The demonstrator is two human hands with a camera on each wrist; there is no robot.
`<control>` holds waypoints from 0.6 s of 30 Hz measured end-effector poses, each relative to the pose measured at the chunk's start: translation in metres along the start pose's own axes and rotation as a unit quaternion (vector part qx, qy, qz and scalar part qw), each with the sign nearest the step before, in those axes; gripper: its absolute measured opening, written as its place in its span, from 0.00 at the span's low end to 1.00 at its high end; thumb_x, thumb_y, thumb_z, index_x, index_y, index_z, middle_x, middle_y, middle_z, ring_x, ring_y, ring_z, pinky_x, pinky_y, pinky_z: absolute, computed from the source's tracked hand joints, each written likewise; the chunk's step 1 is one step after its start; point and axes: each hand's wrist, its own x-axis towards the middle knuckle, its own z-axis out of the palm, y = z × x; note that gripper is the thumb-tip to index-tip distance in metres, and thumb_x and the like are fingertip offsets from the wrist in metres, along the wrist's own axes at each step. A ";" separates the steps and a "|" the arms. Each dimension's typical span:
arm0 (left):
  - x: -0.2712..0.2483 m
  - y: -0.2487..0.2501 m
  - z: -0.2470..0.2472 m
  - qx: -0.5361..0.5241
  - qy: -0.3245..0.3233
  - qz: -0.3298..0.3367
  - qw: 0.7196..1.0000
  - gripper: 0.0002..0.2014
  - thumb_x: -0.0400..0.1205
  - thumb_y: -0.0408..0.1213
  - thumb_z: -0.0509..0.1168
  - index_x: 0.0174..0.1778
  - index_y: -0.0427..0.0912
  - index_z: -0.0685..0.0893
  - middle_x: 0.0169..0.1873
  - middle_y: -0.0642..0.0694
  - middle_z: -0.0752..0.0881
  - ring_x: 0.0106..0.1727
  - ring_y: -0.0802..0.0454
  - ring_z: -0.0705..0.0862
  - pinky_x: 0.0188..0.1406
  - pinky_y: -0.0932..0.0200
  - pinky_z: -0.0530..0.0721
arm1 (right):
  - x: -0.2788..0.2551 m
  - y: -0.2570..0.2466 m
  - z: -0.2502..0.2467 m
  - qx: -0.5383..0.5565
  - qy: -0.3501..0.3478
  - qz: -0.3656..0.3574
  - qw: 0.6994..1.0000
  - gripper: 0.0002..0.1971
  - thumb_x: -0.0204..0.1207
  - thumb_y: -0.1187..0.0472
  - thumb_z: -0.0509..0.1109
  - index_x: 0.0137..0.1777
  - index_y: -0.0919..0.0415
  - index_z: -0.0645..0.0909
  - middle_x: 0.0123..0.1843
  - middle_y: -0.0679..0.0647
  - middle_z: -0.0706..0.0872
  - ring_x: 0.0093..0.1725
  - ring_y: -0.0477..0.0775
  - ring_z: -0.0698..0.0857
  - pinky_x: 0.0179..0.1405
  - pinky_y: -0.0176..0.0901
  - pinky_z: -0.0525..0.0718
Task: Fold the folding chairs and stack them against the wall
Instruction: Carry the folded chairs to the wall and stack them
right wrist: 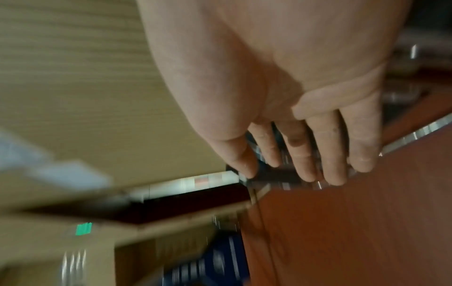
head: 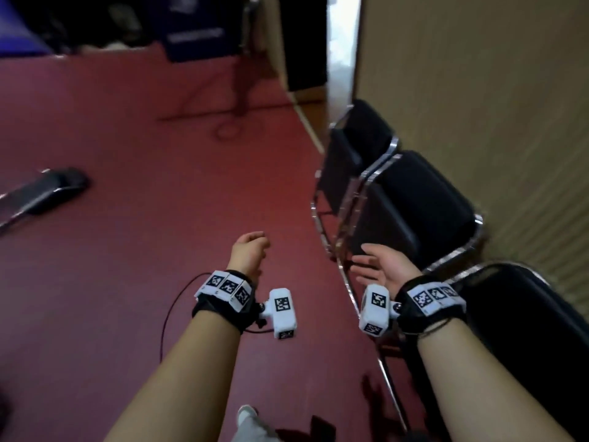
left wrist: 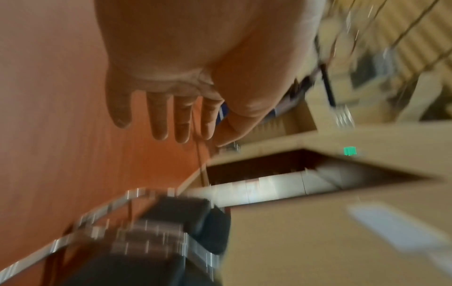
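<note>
Three black folding chairs with chrome frames lean folded against the beige wall [head: 478, 90] on the right: a far one [head: 360, 138], a middle one [head: 424, 202] and a near one [head: 522, 330]. My right hand [head: 379, 266] hangs open, palm up, just left of the middle chair and touches nothing. My left hand [head: 250, 250] is open and empty over the red floor, fingers relaxed. The left wrist view shows straight fingers [left wrist: 171, 120] with the folded chairs [left wrist: 176, 232] blurred below. In the right wrist view, loose fingers [right wrist: 305, 151] hang in front of a chrome tube [right wrist: 415, 131].
Another black chair [head: 41, 193] pokes in from the left edge above the red floor [head: 159, 154]. A stand with cables [head: 242, 90] rises at the back. A doorway [head: 306, 43] opens beyond the far chair. My shoe [head: 247, 416] shows at the bottom.
</note>
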 end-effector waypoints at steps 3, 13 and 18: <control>0.005 -0.010 -0.096 -0.042 0.071 -0.013 0.997 0.12 0.84 0.32 0.62 0.62 0.47 0.83 0.50 0.47 0.85 0.55 0.45 0.81 0.55 0.45 0.72 | 0.010 0.008 0.094 -0.066 -0.068 0.001 0.995 0.11 0.83 0.57 0.67 0.63 0.57 0.78 0.50 0.59 0.86 0.47 0.60 0.88 0.48 0.53 0.84; -0.008 -0.060 -0.439 -0.177 0.300 -0.031 0.937 0.10 0.83 0.30 0.62 0.53 0.49 0.82 0.45 0.47 0.84 0.52 0.46 0.80 0.50 0.49 0.69 | -0.012 0.092 0.457 -0.198 -0.261 0.033 0.944 0.06 0.84 0.60 0.67 0.59 0.59 0.78 0.55 0.63 0.85 0.52 0.64 0.86 0.44 0.50 0.83; -0.015 -0.069 -0.553 -0.198 0.360 -0.030 0.911 0.12 0.83 0.30 0.62 0.59 0.48 0.82 0.47 0.45 0.83 0.52 0.47 0.81 0.44 0.54 0.67 | -0.028 0.125 0.577 -0.219 -0.322 0.049 0.920 0.09 0.83 0.62 0.68 0.61 0.60 0.78 0.58 0.67 0.84 0.52 0.67 0.87 0.39 0.49 0.82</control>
